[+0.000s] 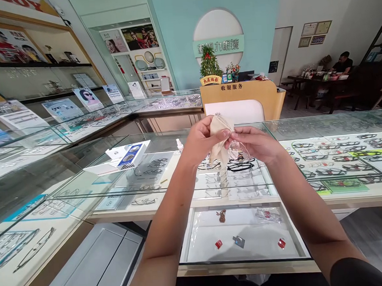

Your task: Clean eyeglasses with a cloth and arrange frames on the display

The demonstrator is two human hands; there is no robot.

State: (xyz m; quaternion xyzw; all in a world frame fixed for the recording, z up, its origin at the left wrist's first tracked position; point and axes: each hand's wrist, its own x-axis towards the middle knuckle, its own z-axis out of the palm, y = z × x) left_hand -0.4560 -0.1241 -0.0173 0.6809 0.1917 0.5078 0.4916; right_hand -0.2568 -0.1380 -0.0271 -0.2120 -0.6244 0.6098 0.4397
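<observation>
My left hand point(205, 138) is closed around a cream cloth point(219, 126), folded over something at the fingertips. Part of the cloth hangs below the fingers. Close beside it, the fingers of my right hand point(257, 142) pinch a pair of clear, thin-rimmed glasses point(238, 151). One lens shows under the right fingers; the rest is hidden by the cloth and hands. Both hands are held up together above the glass display counter. Beneath them, a dark-framed pair of glasses point(241, 166) lies in the case.
An open white and blue box point(127, 157) stands on the glass counter at left, near a small white spray bottle point(179, 144). Below my arms, a pulled-out drawer point(211, 256) holds several small items. Eyeglass frames point(328, 172) fill the case at right. A person point(344, 63) sits far back.
</observation>
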